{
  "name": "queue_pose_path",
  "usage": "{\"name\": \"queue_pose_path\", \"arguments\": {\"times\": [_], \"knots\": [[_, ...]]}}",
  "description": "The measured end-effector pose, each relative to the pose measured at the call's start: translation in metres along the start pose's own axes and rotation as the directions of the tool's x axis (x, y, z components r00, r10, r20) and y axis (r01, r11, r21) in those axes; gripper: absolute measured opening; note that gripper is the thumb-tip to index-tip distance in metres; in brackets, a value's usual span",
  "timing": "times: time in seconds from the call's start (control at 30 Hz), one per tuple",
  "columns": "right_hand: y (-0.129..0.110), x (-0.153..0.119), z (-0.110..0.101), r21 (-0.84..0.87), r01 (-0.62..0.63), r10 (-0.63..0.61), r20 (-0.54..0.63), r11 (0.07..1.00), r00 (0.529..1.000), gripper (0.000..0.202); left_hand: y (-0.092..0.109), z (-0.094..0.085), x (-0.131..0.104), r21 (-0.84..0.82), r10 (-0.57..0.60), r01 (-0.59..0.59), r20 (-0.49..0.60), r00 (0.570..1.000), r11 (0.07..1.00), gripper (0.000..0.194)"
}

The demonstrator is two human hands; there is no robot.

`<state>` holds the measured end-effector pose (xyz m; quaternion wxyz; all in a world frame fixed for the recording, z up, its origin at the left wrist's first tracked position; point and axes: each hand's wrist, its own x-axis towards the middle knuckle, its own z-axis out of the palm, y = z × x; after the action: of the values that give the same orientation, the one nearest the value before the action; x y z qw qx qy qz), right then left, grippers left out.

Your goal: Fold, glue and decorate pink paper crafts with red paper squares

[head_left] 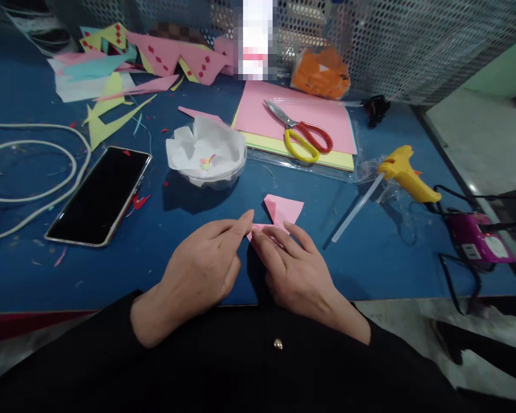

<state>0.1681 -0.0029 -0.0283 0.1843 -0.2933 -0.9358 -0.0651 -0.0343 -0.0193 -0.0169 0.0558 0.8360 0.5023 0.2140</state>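
A small folded piece of pink paper (pixel 289 210) lies on the blue table near its front edge, one flap spread out toward the back right. My right hand (pixel 298 269) holds it down, the curled fingertips pressing on the fold and hiding part of it. At the paper's left corner is my left hand (pixel 206 261), its fingers closed together and the index finger pointing forward. The left thumb and fingertips are partly hidden, but they meet the paper's edge.
Behind my hands stands a paper-lined bowl (pixel 206 146) with tiny scraps. Red-and-yellow-handled scissors (pixel 298 129) lie on coloured paper sheets (pixel 251 109). A yellow glue gun (pixel 406 175) is at right, a phone (pixel 103 195) and white cable (pixel 34 126) at left. Paper cuttings (pixel 107 123) lie behind.
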Motion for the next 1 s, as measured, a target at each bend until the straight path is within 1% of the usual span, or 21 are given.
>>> {"name": "queue_pose_path", "arguments": {"times": [0.1, 0.33, 0.43, 0.57, 0.77, 0.83, 0.93, 1.0], "knots": [[0.0005, -0.0027, 0.0000, 0.009, -0.035, 0.035, 0.004, 0.999, 0.999, 0.046, 0.0000, -0.0001, 0.0007, -0.001, -0.001, 0.001, -0.003, 1.000, 1.000, 0.054], [0.0000, 0.0026, -0.0015, -0.013, 0.022, -0.022, -0.010, 1.000, 1.000, 0.041, 0.0009, -0.0013, -0.0002, 0.001, 0.011, -0.011, -0.008, 1.000, 1.000, 0.054], [-0.0007, 0.0027, -0.0018, -0.011, 0.016, -0.017, -0.020, 1.000, 1.000, 0.040, 0.0014, -0.0016, -0.0001, 0.002, 0.011, -0.011, -0.010, 1.000, 1.000, 0.053], [-0.0008, 0.0014, -0.0025, -0.008, -0.002, 0.002, 0.010, 1.000, 1.000, 0.043, 0.0014, -0.0008, 0.0001, 0.003, 0.002, -0.002, -0.009, 1.000, 1.000, 0.055], [-0.0012, 0.0027, -0.0005, -0.026, 0.031, -0.032, -0.035, 0.999, 0.999, 0.039, 0.0000, 0.0010, 0.0002, -0.001, 0.019, -0.019, -0.024, 1.000, 1.000, 0.054], [-0.0013, 0.0015, -0.0009, -0.009, 0.000, -0.001, -0.063, 1.000, 0.998, 0.037, -0.0002, 0.0007, 0.0000, -0.003, 0.007, -0.007, -0.020, 1.000, 1.000, 0.054], [-0.0015, -0.0001, -0.0033, 0.016, -0.088, 0.089, -0.155, 0.996, 0.984, 0.036, -0.0001, 0.0002, -0.0005, -0.011, -0.006, 0.005, -0.010, 1.000, 1.000, 0.056], [-0.0017, 0.0001, -0.0047, 0.026, -0.116, 0.119, -0.176, 0.993, 0.977, 0.038, -0.0001, 0.0001, -0.0010, -0.018, -0.007, 0.007, -0.013, 1.000, 1.000, 0.056]]}}
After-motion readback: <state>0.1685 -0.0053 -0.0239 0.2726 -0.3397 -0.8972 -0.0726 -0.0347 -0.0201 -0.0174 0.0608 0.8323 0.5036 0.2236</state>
